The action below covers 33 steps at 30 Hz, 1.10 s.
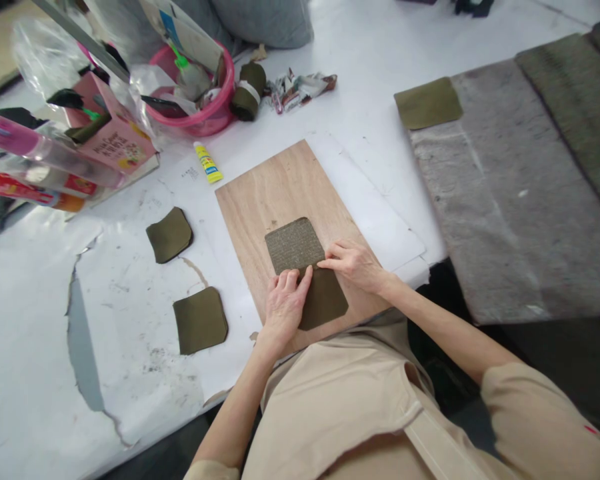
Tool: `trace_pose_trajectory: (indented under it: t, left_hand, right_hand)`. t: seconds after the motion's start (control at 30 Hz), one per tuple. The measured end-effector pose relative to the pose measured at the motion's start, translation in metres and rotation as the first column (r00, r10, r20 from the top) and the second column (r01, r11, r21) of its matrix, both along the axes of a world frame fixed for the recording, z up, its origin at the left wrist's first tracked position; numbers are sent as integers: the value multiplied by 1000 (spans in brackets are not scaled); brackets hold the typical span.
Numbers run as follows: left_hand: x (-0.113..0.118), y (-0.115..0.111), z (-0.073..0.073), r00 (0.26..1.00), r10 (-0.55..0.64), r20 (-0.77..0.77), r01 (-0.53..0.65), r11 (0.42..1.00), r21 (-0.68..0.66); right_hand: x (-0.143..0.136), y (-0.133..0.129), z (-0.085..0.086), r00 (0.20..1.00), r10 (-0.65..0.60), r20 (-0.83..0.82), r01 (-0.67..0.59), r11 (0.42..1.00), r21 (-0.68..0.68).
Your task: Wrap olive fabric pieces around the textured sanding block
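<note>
On a wooden board [285, 175] lie two olive pieces meeting at a seam: a textured, speckled fabric piece [294, 244] above and a smooth fabric piece [325, 300] below. My left hand [286, 300] rests over the left end of the seam, its fingertips pressing down and thumb apart. At the seam's right end my right hand [353, 263] has its fingers curled, with the fingertips pinching at the edge of the smooth piece. To the left of the board sit two small stacks of olive pieces, an upper stack [170, 235] and a lower stack [201, 320].
A yellow glue tube [209, 163] lies behind the board. Farther back stand a pink basket [200, 123], a rolled olive cloth [249, 92] and a pink box [115, 133]. At right, a grey padded sheet [520, 193] bears another olive piece [429, 103]. The white table cover [40, 347] is torn at left.
</note>
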<state>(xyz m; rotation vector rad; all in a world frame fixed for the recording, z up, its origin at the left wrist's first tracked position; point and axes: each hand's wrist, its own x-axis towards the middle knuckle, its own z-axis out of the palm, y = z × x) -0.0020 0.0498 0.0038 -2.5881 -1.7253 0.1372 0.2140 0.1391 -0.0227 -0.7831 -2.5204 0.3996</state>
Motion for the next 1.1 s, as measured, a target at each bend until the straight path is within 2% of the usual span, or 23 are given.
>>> trace_pose_trajectory:
  t: [0.17,0.33,0.57,0.67,0.97,1.1]
  left_hand:
    - [5,4,7,997,-21,-68,20,999,-28]
    - [10,6,9,999,-14,-43,12,999,-40]
    - [13,8,10,999,-9,-38,7,999,-54]
    - [13,8,11,999,-18,-36,16,998,-53]
    - [15,10,14,997,-28,-74,22,997,-76]
    - [17,11,16,995,-44,-93,36,996,-83]
  right_hand:
    - [2,1,-1,1000,-6,11,5,1000,27]
    - [2,0,-2,1000,-25,-7,25,1000,12]
    - [8,-2,0,984,-120,-132,95,979,-183]
    - [8,-4,1,977,-150,-152,115,969,-218]
    - [6,-5,3,994,-95,46,95,995,-2]
    - [7,-5,2,993,-83,86,80,996,38]
